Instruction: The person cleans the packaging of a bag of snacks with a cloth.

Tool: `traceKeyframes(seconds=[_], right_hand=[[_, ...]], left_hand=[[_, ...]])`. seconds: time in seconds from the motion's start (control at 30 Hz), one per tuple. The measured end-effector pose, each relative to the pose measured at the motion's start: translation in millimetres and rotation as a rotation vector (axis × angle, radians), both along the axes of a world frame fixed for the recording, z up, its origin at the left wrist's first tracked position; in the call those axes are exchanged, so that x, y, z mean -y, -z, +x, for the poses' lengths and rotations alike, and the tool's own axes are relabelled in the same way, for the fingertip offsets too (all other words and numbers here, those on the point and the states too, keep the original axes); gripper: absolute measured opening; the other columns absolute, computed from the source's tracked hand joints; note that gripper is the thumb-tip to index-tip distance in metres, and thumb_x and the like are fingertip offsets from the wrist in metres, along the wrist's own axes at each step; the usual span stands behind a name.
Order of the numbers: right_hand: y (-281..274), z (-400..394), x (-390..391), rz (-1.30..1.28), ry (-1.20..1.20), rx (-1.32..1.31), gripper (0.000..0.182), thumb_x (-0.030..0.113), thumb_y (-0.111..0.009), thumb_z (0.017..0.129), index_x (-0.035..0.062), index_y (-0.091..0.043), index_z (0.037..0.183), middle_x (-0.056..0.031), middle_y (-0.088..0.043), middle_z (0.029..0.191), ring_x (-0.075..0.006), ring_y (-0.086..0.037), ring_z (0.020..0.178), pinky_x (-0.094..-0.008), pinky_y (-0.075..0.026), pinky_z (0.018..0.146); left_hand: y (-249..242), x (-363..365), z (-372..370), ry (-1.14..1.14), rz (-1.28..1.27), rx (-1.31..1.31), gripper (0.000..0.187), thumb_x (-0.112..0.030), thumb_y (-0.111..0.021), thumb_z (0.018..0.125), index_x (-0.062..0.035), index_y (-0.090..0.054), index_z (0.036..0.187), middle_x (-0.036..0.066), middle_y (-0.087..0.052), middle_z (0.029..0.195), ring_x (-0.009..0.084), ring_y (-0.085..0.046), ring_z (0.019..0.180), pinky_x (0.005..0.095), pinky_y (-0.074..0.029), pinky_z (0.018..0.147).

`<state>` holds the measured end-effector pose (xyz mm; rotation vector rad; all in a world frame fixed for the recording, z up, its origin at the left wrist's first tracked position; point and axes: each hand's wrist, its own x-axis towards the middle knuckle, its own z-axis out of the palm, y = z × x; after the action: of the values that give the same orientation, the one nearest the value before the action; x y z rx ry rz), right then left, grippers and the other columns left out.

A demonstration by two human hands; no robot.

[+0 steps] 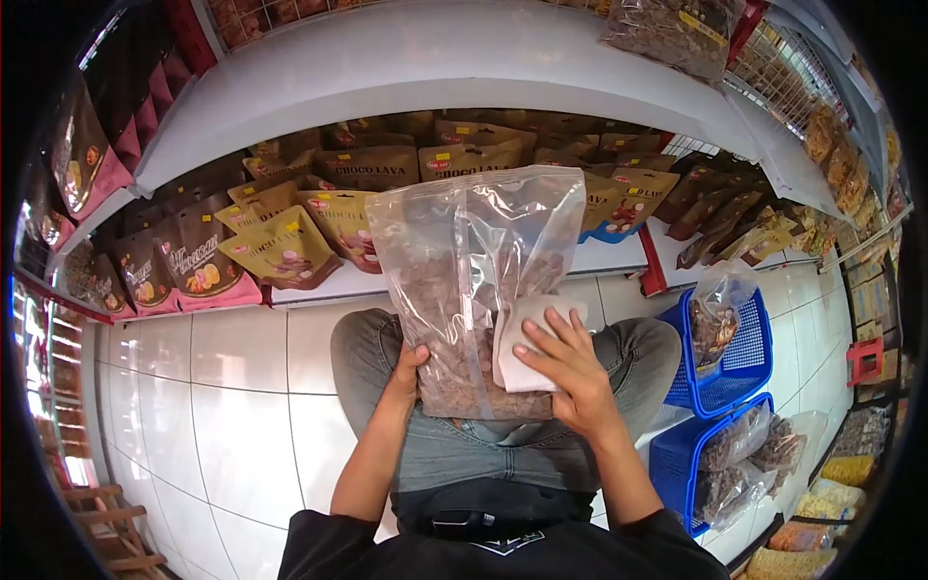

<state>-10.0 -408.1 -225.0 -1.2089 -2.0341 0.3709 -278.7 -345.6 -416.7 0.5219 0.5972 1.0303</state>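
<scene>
A large clear plastic bag of brown pieces stands upright on my lap, its upper part transparent and its top edge sealed. My left hand grips the bag's lower left side, thumb on the front and fingers hidden behind it. On the bag's lower right front lies a folded white cloth. My right hand presses this cloth against the bag with its fingers spread.
Shelves ahead hold gold pouches and dark pink-based pouches. Above them runs a white shelf edge. Two blue baskets with bags stand on the tiled floor at right. A wooden stool is at lower left.
</scene>
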Motion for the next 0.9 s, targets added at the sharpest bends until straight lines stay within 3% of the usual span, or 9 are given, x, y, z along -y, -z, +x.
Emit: traceKeyframes(seconds=[0.17,0.47,0.5,0.6,0.67,0.73,0.8,0.83,0.9], right_hand=[[21,11,32,0.040,-0.001,0.061,0.067,-0.010,-0.065,0.074,0.0174,-0.077,0.134,-0.0041,-0.067,0.149,-0.0323,-0.051,0.150,-0.0593,-0.027,0.129],[23,19,74,-0.066,-0.178,0.187,0.046,0.010,-0.065,0.083,0.0169,-0.081,0.126,0.0041,-0.074,0.139,-0.0215,-0.061,0.141,-0.0520,-0.026,0.131],[24,24,74,-0.076,-0.230,0.008,0.034,0.015,-0.064,0.091,0.0074,-0.079,0.121,-0.0053,-0.079,0.126,-0.0230,-0.066,0.132,-0.0510,-0.031,0.128],[30,23,63,0.031,-0.182,-0.842,0.030,0.021,-0.059,0.104,0.0002,-0.074,0.119,-0.0142,-0.077,0.115,-0.0265,-0.070,0.122,-0.0514,-0.042,0.120],[25,24,54,0.120,0.248,-1.192,0.030,0.023,-0.056,0.111,-0.0027,-0.070,0.120,-0.0159,-0.074,0.111,-0.0269,-0.070,0.113,-0.0464,-0.051,0.108],[16,39,20,0.239,0.661,-0.701,0.024,0.016,-0.061,0.109,-0.0038,-0.070,0.121,-0.0121,-0.073,0.116,-0.0208,-0.068,0.110,-0.0376,-0.052,0.100],[5,30,-7,0.153,0.650,-0.799,0.022,0.009,-0.064,0.107,-0.0055,-0.069,0.123,-0.0084,-0.073,0.116,-0.0147,-0.064,0.109,-0.0307,-0.049,0.096],[12,38,-13,0.065,0.589,-0.710,0.024,0.010,-0.064,0.108,-0.0054,-0.068,0.126,-0.0073,-0.072,0.118,-0.0113,-0.061,0.108,-0.0286,-0.048,0.096],[0,23,-24,-0.018,0.442,-0.625,0.035,-0.003,-0.057,0.100,-0.0051,-0.067,0.134,-0.0151,-0.070,0.138,-0.0207,-0.062,0.129,-0.0343,-0.045,0.111]], left_hand=[[7,1,-2,0.038,0.082,-0.038,0.102,-0.038,-0.082,0.081,-0.0017,-0.032,0.163,0.016,-0.055,0.151,0.0288,-0.056,0.139,0.0422,-0.045,0.117],[9,-2,-1,0.012,0.061,-0.014,0.104,-0.040,-0.086,0.079,-0.0033,-0.035,0.163,0.015,-0.059,0.148,0.0300,-0.062,0.133,0.0452,-0.052,0.113],[6,-3,-1,0.006,0.062,-0.004,0.104,-0.040,-0.086,0.079,-0.0033,-0.035,0.163,0.015,-0.058,0.149,0.0300,-0.062,0.133,0.0450,-0.052,0.113],[-3,0,0,0.012,0.046,-0.010,0.102,-0.040,-0.086,0.077,-0.0022,-0.040,0.160,0.016,-0.062,0.145,0.0307,-0.065,0.129,0.0449,-0.054,0.110],[8,1,-4,0.058,0.019,-0.008,0.107,-0.040,-0.084,0.078,-0.0052,-0.032,0.164,0.016,-0.056,0.150,0.0309,-0.060,0.135,0.0447,-0.051,0.113],[11,-3,-5,0.093,0.007,0.023,0.109,-0.040,-0.083,0.078,-0.0067,-0.028,0.167,0.016,-0.053,0.153,0.0310,-0.057,0.138,0.0448,-0.049,0.114],[10,-5,-6,0.110,-0.002,0.074,0.111,-0.041,-0.084,0.078,-0.0067,-0.028,0.167,0.016,-0.052,0.154,0.0310,-0.057,0.138,0.0452,-0.049,0.114],[11,-3,-2,0.035,-0.002,0.076,0.094,-0.042,-0.083,0.079,0.0026,-0.047,0.154,0.019,-0.067,0.140,0.0335,-0.069,0.124,0.0449,-0.057,0.109],[13,-2,-1,0.003,0.011,0.063,0.094,-0.042,-0.082,0.080,0.0027,-0.047,0.155,0.019,-0.066,0.141,0.0339,-0.069,0.125,0.0452,-0.056,0.110]])
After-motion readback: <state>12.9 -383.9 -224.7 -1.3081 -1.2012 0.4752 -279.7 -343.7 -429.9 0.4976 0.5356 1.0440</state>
